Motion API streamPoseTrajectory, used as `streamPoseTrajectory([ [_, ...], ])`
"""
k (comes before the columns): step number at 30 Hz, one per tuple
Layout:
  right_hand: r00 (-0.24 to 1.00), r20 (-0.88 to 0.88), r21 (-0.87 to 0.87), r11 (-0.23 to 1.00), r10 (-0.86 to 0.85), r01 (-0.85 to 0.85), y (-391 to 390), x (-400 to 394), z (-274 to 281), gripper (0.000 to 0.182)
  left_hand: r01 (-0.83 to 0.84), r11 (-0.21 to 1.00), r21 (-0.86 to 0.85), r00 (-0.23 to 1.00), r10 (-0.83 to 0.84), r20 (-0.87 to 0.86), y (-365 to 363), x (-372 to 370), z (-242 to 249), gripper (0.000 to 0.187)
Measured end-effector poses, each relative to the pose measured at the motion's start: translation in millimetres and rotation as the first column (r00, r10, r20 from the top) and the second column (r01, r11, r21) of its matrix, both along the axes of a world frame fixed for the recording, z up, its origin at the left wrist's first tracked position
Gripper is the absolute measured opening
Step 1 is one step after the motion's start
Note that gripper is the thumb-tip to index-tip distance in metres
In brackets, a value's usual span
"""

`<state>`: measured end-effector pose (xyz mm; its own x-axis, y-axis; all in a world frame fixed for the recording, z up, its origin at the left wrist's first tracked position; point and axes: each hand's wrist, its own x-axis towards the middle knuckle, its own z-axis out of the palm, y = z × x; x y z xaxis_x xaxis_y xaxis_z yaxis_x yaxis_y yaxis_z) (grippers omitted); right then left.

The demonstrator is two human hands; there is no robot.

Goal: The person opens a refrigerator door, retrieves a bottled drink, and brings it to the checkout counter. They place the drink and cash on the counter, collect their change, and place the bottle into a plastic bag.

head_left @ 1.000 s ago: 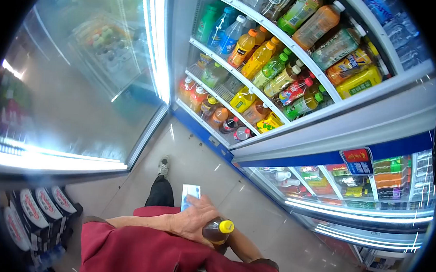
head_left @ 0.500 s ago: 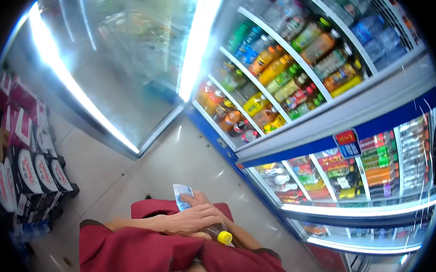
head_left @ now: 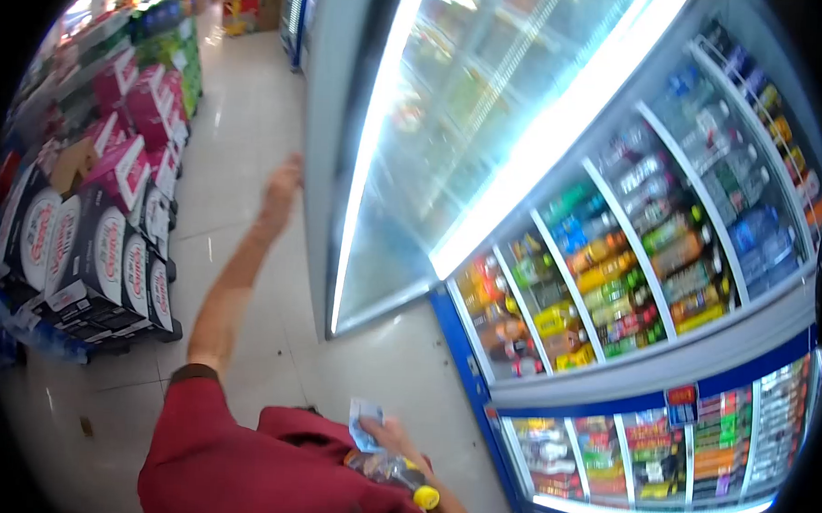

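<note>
My left hand [head_left: 284,189] is stretched out to the outer edge of the open glass fridge door [head_left: 320,188]; its fingers are blurred and partly lost at the edge. Close to my body, my right hand [head_left: 389,436] is closed on a pale blue banknote [head_left: 364,423], which sticks out past the fingers. A clear plastic bottle [head_left: 400,473] with a yellow cap and a dark drink rests along the right forearm, against my red shirt, cap pointing away from the hand.
The open drinks fridge [head_left: 599,352] has slanted shelves full of bottles, and a second fridge [head_left: 641,441] stands beside it. Stacked black-and-white drink cartons [head_left: 108,252] and pink boxes [head_left: 121,170] line the left. Between them runs a tiled floor [head_left: 243,121].
My left hand has left the bottle and right hand and reached out to the door's edge. The door has swung closer to the fridge. My view has shifted, showing more aisle.
</note>
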<state>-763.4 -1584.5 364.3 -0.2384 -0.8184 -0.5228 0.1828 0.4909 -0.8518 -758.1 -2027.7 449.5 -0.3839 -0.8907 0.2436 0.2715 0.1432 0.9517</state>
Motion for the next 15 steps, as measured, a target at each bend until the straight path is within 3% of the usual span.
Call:
streamPoseTrajectory([
  [1,0.999,0.032,0.051,0.998,-0.028,0.027,-2,6,-2,0.029,0.119,0.984,0.135,0.993,-0.116,-0.027,-8,-15,2,0.027],
  [3,0.997,0.021,0.029,0.997,-0.078,0.077,-1,16,-7,0.027,0.307,0.952,0.010,0.950,-0.306,-0.053,6,-20,10,0.028],
  [4,0.998,-0.022,0.034,0.998,-0.058,0.059,4,18,-10,0.026,0.422,0.901,0.102,0.882,-0.382,-0.276,16,-17,15,0.026],
  [5,0.997,-0.061,0.034,0.998,-0.044,0.047,5,20,-14,0.026,0.412,0.896,0.164,0.911,-0.398,-0.113,25,-11,24,0.033],
  [6,0.995,0.051,0.035,0.996,-0.088,0.086,6,24,-18,0.026,0.469,0.870,0.152,0.877,-0.438,-0.198,31,-7,24,0.045],
  [7,0.996,0.050,0.030,0.997,-0.076,0.075,5,28,-19,0.026,0.500,0.851,0.159,0.866,-0.495,-0.073,33,2,21,0.058],
  [9,0.987,0.151,0.034,0.998,-0.054,0.049,1,33,-17,0.023,0.459,0.869,0.185,0.885,-0.430,-0.178,68,7,39,0.063],
  [10,0.989,0.138,0.134,0.990,-0.060,0.041,-7,37,11,0.021,0.487,0.845,0.221,0.872,-0.456,-0.176,75,8,26,0.061],
  [11,0.990,0.132,0.135,0.991,-0.041,0.023,-7,38,2,0.021,0.513,0.819,0.257,0.858,-0.482,-0.177,81,7,11,0.060],
  [13,0.991,0.132,0.002,0.999,0.032,-0.032,-1,36,-23,0.020,0.645,0.764,-0.029,0.762,-0.646,-0.039,104,11,-7,0.062],
  [15,0.987,0.149,0.025,0.998,0.054,-0.059,2,36,-16,0.019,0.687,0.720,-0.094,0.723,-0.667,0.180,141,13,17,0.055],
])
